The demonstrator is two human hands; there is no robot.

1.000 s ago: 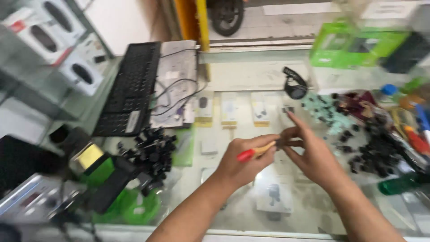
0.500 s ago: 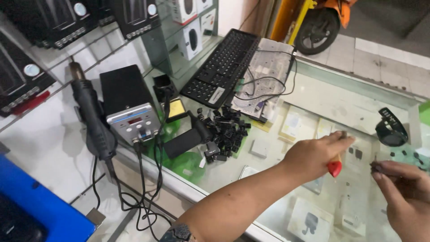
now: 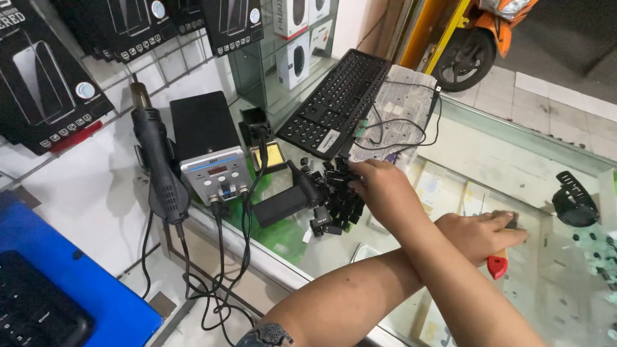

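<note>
While crossed at the forearms over the glass bench (image 3: 514,141) — left hand (image 3: 479,234), fingers clamped on a red-handled tool (image 3: 497,265); beyond, right hand (image 3: 379,186), fingers dipped into the black keycaps (image 3: 337,202), grip unclear — black keyboard (image 3: 337,103) behind.

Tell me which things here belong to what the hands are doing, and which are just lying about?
In use:
- pile of black keycaps, touched by the right hand
- red-handled tool, held in the left hand

Lying about:
- black keyboard
- hot-air station
- orange scooter
</note>
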